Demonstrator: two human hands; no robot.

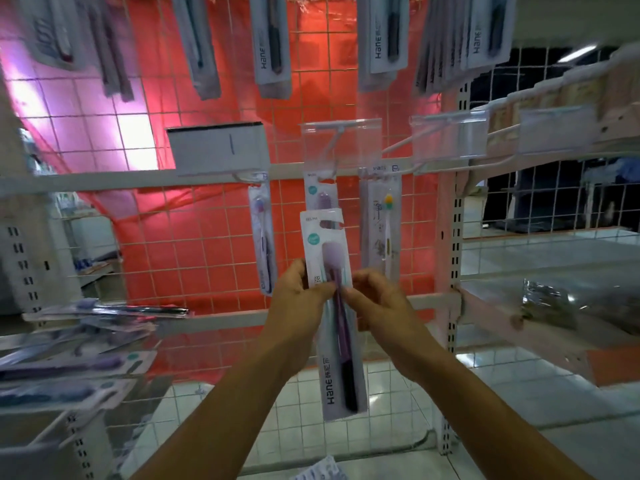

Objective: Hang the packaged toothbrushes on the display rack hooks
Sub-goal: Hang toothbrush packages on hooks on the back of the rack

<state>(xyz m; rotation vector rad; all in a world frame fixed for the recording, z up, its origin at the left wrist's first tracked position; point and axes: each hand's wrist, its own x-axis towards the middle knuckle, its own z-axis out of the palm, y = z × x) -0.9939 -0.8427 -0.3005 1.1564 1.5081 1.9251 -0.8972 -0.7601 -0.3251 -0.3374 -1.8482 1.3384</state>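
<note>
I hold a packaged purple toothbrush (341, 344) upright in front of the wire display rack (214, 251). My left hand (299, 297) pinches its left edge and my right hand (375, 301) pinches its right edge, at mid-height. The pack's hang slot sits below the middle hook (334, 154), which carries one similar purple pack (322, 197) behind a clear price tag holder. Packs also hang on the hook to the left (263, 237) and on the one to the right (382, 223).
Several packaged toothbrushes (69, 362) lie piled on a shelf at the left. More packs hang from the upper row (272, 46). Empty hooks with clear tag holders (450, 136) reach out at the right, above wire shelves (540, 306).
</note>
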